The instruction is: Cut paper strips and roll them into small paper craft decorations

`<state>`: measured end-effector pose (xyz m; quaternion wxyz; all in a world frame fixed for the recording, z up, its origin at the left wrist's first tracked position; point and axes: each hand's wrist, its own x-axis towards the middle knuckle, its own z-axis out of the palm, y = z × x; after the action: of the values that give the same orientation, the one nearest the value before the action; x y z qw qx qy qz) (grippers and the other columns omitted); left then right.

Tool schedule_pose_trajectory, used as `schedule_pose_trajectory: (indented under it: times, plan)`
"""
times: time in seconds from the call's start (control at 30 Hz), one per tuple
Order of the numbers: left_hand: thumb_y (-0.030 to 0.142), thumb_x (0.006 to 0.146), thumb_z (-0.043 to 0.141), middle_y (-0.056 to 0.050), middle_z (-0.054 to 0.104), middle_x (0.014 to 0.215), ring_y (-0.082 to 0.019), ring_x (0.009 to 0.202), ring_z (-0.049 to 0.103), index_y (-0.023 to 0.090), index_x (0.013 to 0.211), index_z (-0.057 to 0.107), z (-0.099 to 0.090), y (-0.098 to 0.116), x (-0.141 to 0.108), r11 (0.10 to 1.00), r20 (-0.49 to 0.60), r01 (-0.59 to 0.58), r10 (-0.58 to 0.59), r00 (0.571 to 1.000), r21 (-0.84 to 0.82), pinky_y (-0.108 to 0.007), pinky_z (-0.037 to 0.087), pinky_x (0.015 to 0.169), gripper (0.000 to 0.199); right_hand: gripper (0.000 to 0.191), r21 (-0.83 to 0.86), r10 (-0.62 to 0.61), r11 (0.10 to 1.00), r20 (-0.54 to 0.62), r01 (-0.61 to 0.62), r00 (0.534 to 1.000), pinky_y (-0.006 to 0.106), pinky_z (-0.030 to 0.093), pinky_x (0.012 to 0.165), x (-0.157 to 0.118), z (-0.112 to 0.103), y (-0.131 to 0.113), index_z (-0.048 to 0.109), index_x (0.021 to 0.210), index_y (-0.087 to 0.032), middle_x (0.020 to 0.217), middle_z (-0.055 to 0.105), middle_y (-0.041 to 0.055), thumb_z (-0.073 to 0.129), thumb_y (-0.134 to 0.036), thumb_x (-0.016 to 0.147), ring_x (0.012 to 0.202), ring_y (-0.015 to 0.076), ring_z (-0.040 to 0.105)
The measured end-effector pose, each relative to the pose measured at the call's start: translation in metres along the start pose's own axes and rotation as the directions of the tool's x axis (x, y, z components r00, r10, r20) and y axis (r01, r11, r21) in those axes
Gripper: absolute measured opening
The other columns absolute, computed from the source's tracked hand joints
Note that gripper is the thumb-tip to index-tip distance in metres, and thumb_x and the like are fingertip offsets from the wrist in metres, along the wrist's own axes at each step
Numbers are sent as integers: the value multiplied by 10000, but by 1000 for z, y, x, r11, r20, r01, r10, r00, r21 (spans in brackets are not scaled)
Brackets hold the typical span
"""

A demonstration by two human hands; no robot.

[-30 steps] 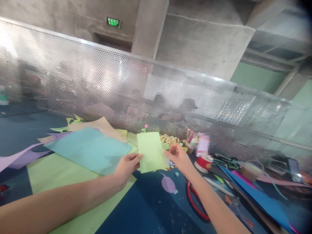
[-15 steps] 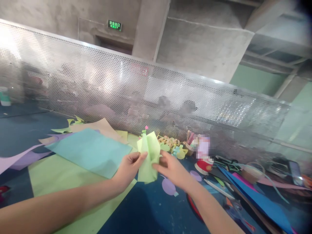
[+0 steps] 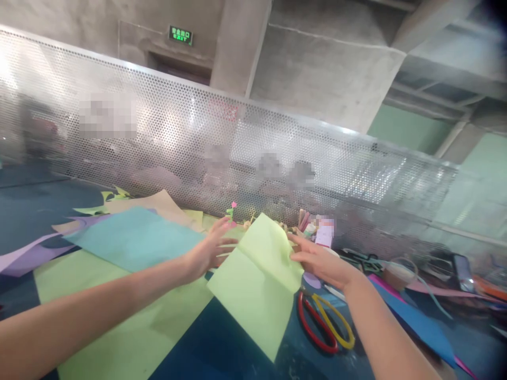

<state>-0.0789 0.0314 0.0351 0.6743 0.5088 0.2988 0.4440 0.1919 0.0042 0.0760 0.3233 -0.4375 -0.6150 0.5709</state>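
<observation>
A light green sheet of paper (image 3: 257, 282), with a crease across it, is opened out between my hands above the blue table. My right hand (image 3: 317, 258) grips its right edge, some fingertips hidden by the curled paper. Just off the sheet's left edge is my left hand (image 3: 212, 245), its fingers spread and holding nothing. Below my right hand lie scissors with a red handle loop (image 3: 317, 322) and a yellow loop (image 3: 336, 322); their blades are mostly hidden.
A large green sheet (image 3: 130, 327) and a teal sheet (image 3: 134, 237) lie at left. Purple paper (image 3: 35, 258) is beyond them. Blue sheets (image 3: 415, 316), a phone (image 3: 462, 273) and a tape-like ring lie at right. A perforated metal screen (image 3: 166, 142) borders the table's back.
The folded green paper has been spread out into a wider sheet. My left hand has let go and moved slightly left; my right hand has shifted right, uncovering the scissors' handles.
</observation>
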Motion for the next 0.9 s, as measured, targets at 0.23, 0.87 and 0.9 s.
schedule_pose_trajectory:
  times: [0.23, 0.87, 0.9]
  plan:
    - [297, 750, 638, -6, 554, 970, -160, 795, 562, 339, 1191, 301, 8, -5, -12, 959, 331, -119, 29, 943, 256, -295, 440, 680, 557, 631, -12, 48, 999, 73, -48, 996, 347, 443, 905, 9, 8, 9, 234, 1379, -278, 1189, 593, 49, 526, -252, 820, 1020, 177, 596]
    - [257, 693, 701, -55, 656, 1052, -205, 934, 613, 247, 1264, 467, -38, 26, 16, 944, 223, 99, -175, 959, 313, -295, 456, 778, 617, 282, -787, 375, 299, -423, -540, 824, 245, 321, 426, -43, -19, 52, 423, 481, -202, 394, 468, -22, 609, -327, 652, 390, 131, 454]
    - [247, 693, 705, -53, 659, 1057, -203, 942, 615, 252, 1275, 454, -41, 28, 17, 947, 219, 90, -162, 962, 307, -298, 455, 795, 634, 282, -777, 357, 315, -434, -544, 827, 246, 330, 430, -44, -20, 50, 432, 488, -198, 412, 483, -13, 601, -338, 666, 405, 136, 471]
